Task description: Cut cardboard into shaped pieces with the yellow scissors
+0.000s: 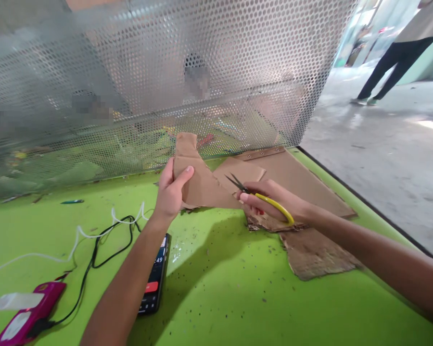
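Observation:
My left hand (173, 185) grips a cut piece of brown cardboard (202, 185) by its left side, thumb on the front face. A narrow tab rises at the piece's top. In my right hand (270, 194) is a pair of scissors (274, 205) with yellow handles. Its dark blades point up and left, slightly parted, near the cardboard's right edge but not visibly cutting it. Behind and under my right hand lie a larger cardboard sheet (310, 190) and a torn, rough cardboard scrap (317, 254).
A perforated metal screen (238, 57) stands along the back of the green table (216, 288). Beside my left forearm lies a phone (157, 278). Further left are a magenta power strip (32, 307), white and black cables and a pen (72, 201). A person (397, 57) stands beyond, right.

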Tool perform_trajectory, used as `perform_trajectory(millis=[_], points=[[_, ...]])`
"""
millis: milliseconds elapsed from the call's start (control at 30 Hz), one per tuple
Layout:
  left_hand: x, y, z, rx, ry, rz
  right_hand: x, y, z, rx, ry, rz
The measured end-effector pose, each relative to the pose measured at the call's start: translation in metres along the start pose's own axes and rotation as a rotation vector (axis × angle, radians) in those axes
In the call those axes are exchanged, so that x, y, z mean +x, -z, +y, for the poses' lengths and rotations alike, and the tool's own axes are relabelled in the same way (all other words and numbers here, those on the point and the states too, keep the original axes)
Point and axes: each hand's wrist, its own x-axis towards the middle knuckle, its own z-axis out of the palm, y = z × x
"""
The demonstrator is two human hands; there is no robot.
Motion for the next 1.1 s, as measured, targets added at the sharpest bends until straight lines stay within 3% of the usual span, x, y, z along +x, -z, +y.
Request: perform_trajectory(millis=[300,800,1100], points=[[0.004,0.004,0.001,0.002,-0.023,0.008,-0.003,-0.014,-0.01,-0.177,0.096,-0.147],[0.001,0.0,0.0,-0.05,-0.048,0.051,-0.005,-0.028,-0.013,-0.342,0.009,-0.012],[0.001,0.0,0.0,-0.063,-0.102,0.061,-0.006,-0.035,-0.01,-0.362,0.071,0.034]])
